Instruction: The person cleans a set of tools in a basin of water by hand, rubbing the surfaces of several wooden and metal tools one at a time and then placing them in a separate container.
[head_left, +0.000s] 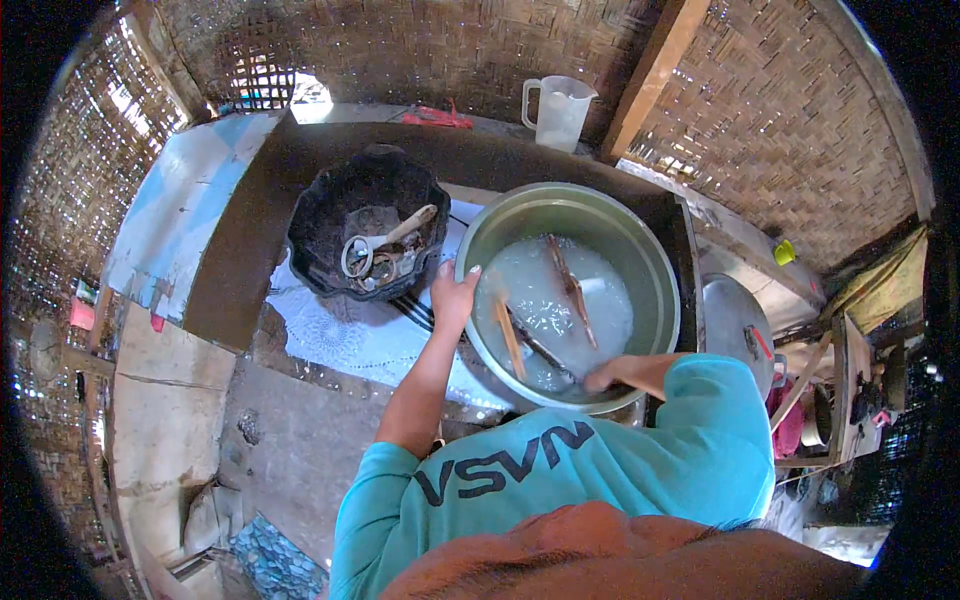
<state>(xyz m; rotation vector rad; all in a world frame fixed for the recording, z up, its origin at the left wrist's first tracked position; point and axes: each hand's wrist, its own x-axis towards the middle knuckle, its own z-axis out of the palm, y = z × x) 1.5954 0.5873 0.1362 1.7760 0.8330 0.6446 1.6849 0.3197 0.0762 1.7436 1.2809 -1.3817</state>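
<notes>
A large green plastic basin (651, 255) of cloudy water stands before me. My left hand (452, 294) grips its left rim, the thumb lying over the edge. Down inside the near right part of the basin is my right hand (606, 373), blurred and partly in the water, so its grasp cannot be made out. Near its fingers lies a dark, slender utensil (538, 346). A light wooden stick (510, 341) leans against the left inner wall. Farther in, a long brown wooden piece (571, 289) slants through the water, with a pale object (592, 284) beside it.
Left of the basin, a black scalloped tub (319, 259) holds a white-rimmed strainer (358, 255) and debris. A white patterned cloth (330, 330) lies beneath. Behind stands a translucent plastic pitcher (564, 112). A large metal lid (724, 319) is close on the right.
</notes>
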